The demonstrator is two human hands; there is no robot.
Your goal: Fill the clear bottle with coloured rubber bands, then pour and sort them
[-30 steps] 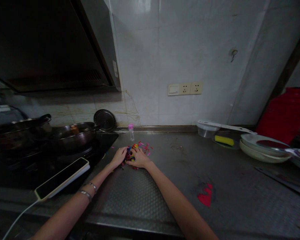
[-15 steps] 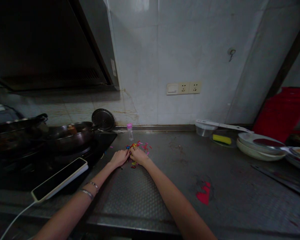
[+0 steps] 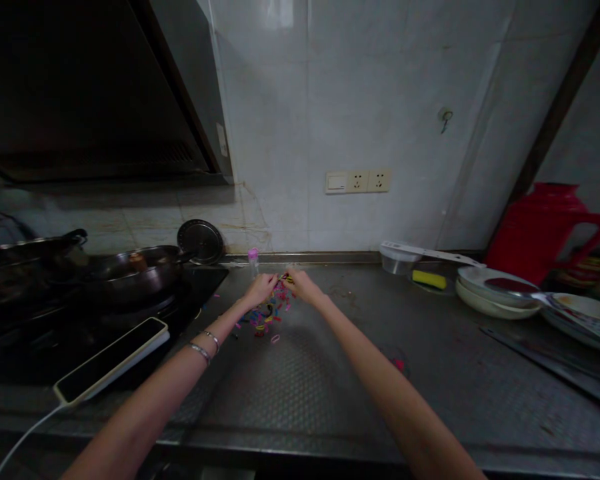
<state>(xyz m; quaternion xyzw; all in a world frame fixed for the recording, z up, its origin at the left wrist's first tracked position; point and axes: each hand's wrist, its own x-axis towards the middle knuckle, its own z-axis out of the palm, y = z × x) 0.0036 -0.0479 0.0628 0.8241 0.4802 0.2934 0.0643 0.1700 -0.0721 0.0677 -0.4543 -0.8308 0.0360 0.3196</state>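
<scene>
Both my arms reach far out over a steel counter (image 3: 330, 373). My left hand (image 3: 261, 289) and my right hand (image 3: 301, 284) are raised a little above it with fingers pinched together, stretching a small coloured band between them. Under and in front of the hands lies a scatter of small coloured elastic bands (image 3: 266, 317). A little clear bottle with a pink cap (image 3: 253, 261) stands just behind my left hand, near the wall.
A phone on a white cable (image 3: 111, 359) lies at the stove's edge on the left, with dark pans (image 3: 125, 273) behind. Stacked plates (image 3: 500, 297), a yellow sponge (image 3: 429, 279), a clear tub and a red jug (image 3: 545, 230) stand at the right. A wall socket is above.
My hands have lifted from the pile and moved farther back toward the wall. The bunched bands now lie spread out on the counter. The view has shifted right.
</scene>
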